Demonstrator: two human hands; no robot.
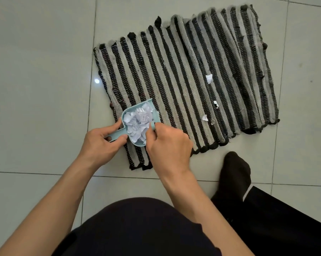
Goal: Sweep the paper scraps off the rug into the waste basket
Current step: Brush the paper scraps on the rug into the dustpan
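A black-and-grey striped rug lies on the tiled floor. At its near left corner a small light-blue dustpan is heaped with white paper scraps. My left hand grips the dustpan's handle. My right hand is curled round a small brush at the pan's right edge; little of the brush shows. Three loose scraps remain on the rug's right half: one, another and a third. No waste basket is in view.
Pale floor tiles surround the rug. My foot in a black sock rests on the floor just beyond the rug's near edge, on the right. My dark-clothed knees fill the bottom of the view.
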